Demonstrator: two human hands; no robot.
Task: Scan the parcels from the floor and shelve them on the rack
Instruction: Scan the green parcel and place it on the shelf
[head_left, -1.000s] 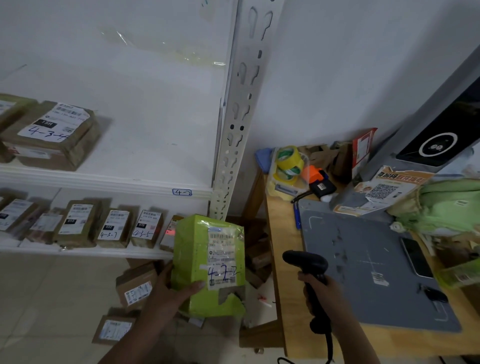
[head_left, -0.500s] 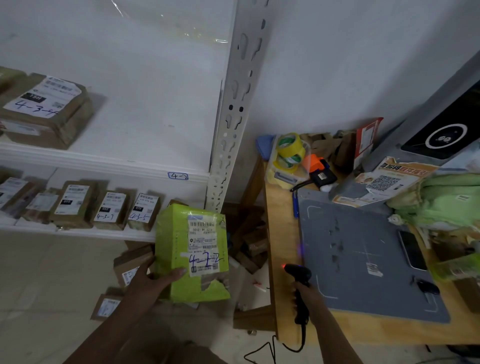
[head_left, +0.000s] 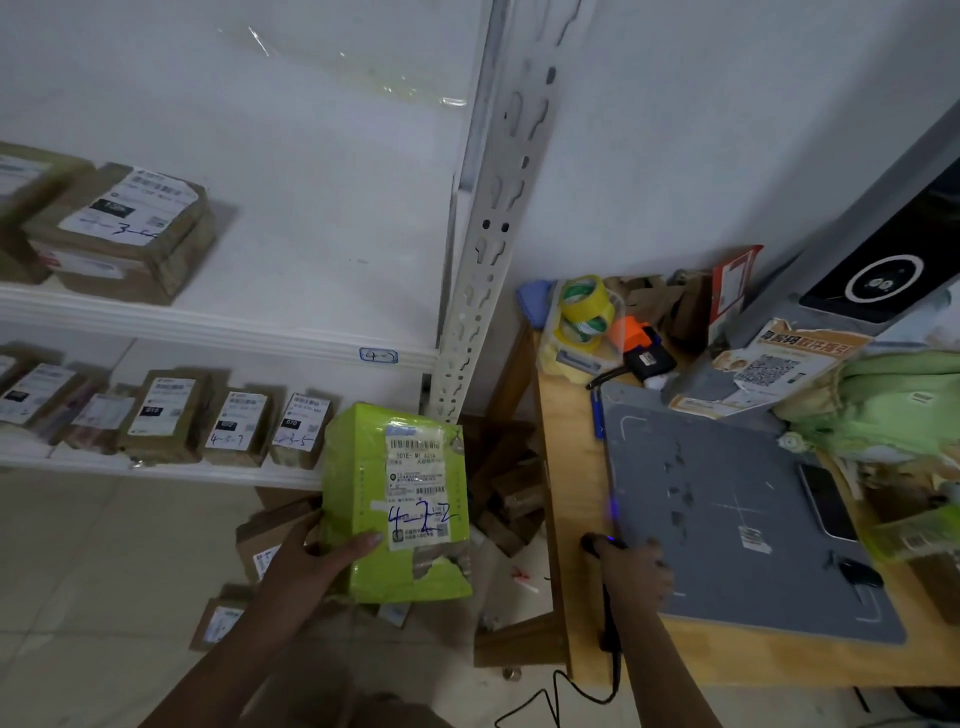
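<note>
Now, between the rack (head_left: 488, 260) on the left and the bench (head_left: 566, 467) on the right, the green parcel (head_left: 363, 483) is hovering low, near the bottom shelf (head_left: 156, 470). The left hand (head_left: 306, 561) is gripping its lower left corner, thumb across the front. The right hand (head_left: 636, 571) is lowering the scanner (head_left: 597, 543) from scanning height onto the bench's near left edge, fingers (head_left: 658, 566) wrapping it; shelving is probably coming next.

White wall (head_left: 675, 130) behind; pale tiled floor (head_left: 78, 571) below; wooden table (head_left: 563, 467) at right.
</note>
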